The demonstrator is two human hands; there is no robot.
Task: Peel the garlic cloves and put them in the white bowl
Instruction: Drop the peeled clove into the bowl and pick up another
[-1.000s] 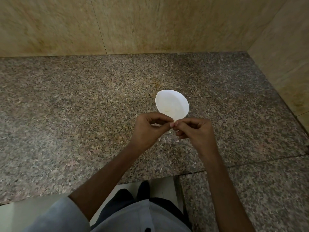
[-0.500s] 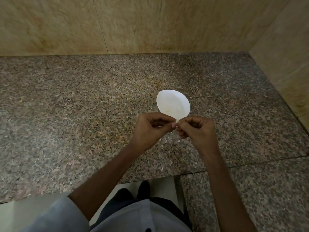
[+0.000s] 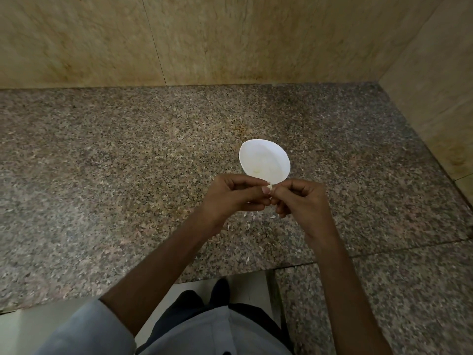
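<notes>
A small white bowl stands on the speckled granite counter, just beyond my hands. My left hand and my right hand meet fingertip to fingertip in front of the bowl's near rim. Between them both hands pinch a small pale garlic clove, of which only a tip shows. Pale bits lie inside the bowl; what they are I cannot tell.
Thin white garlic skin flakes lie scattered on the counter below my hands. Beige stone walls close the counter at the back and on the right. The counter's front edge runs near my body, with a step on the right.
Both hands stay joined on the clove in front of the bowl, with only slight finger movement. The bowl has not moved.
</notes>
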